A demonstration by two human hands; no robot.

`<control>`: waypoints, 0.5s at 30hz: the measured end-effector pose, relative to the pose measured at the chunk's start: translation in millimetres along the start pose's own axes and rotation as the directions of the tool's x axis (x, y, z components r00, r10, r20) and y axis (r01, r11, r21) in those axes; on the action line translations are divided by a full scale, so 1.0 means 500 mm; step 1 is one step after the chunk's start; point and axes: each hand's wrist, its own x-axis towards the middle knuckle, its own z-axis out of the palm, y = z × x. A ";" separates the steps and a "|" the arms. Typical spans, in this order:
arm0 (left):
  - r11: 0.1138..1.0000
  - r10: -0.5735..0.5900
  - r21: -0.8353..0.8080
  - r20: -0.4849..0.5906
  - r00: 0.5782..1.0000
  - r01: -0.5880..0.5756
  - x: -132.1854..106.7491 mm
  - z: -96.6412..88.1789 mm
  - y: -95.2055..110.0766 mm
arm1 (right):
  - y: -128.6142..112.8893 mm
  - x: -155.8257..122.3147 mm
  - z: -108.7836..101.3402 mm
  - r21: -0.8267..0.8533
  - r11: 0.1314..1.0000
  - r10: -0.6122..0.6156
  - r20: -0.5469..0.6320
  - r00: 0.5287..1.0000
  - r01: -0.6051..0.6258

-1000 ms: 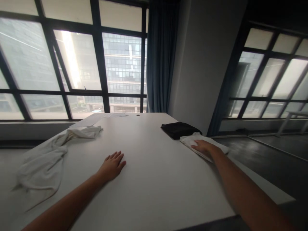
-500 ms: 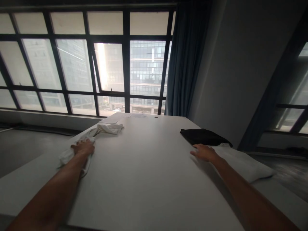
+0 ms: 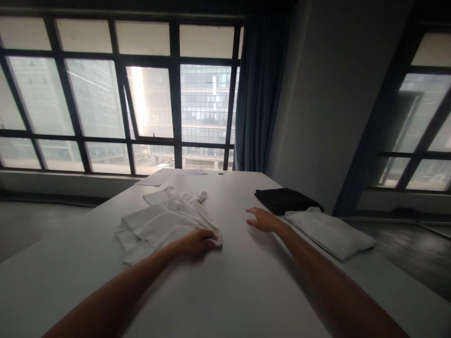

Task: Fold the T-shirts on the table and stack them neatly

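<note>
Your left hand is clenched on the near edge of the rumpled white fabric garment, which lies mid-table on the long white tabletop. Your right hand is open with fingers spread, seemingly touching the table, near the folded white cloth.

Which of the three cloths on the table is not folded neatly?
The rumpled white cloth gripped by the left hand; the black cloth and the other white cloth at the right edge lie folded flat.
</note>
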 end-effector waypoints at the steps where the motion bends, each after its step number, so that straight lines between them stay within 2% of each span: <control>1: 0.995 0.085 -0.063 0.086 0.993 -0.079 0.000 0.008 0.015 | -0.013 0.001 -0.001 0.047 0.998 -0.047 -0.013 0.999 0.048; 3: 0.977 0.161 -0.175 0.225 0.961 -0.123 -0.009 0.003 0.033 | -0.038 0.003 -0.002 0.124 0.983 -0.131 -0.044 0.990 0.135; 5: 0.969 0.128 -0.242 0.344 0.930 -0.044 -0.023 -0.027 0.034 | -0.058 0.005 0.002 0.166 0.967 -0.184 -0.056 0.981 0.191; 7: 0.961 0.028 -0.264 0.391 0.920 0.083 -0.034 -0.068 0.020 | -0.071 0.009 0.013 0.177 0.961 -0.210 -0.034 0.977 0.212; 9: 0.965 -0.132 -0.178 0.299 0.945 0.191 -0.042 -0.106 -0.005 | -0.074 0.013 0.032 0.163 0.964 -0.215 0.017 0.976 0.210; 11: 0.963 -0.263 0.083 0.076 0.962 0.257 -0.049 -0.133 -0.036 | -0.068 0.016 0.055 0.132 0.973 -0.200 0.081 0.977 0.188; 13: 0.874 -0.290 0.371 -0.118 0.950 0.313 -0.057 -0.146 -0.073 | -0.056 0.016 0.074 0.077 0.989 -0.135 0.114 0.984 0.126; 15: 0.787 -0.303 0.503 -0.187 0.934 0.356 -0.068 -0.151 -0.113 | -0.041 0.012 0.083 -0.016 1.000 -0.012 0.095 0.995 0.014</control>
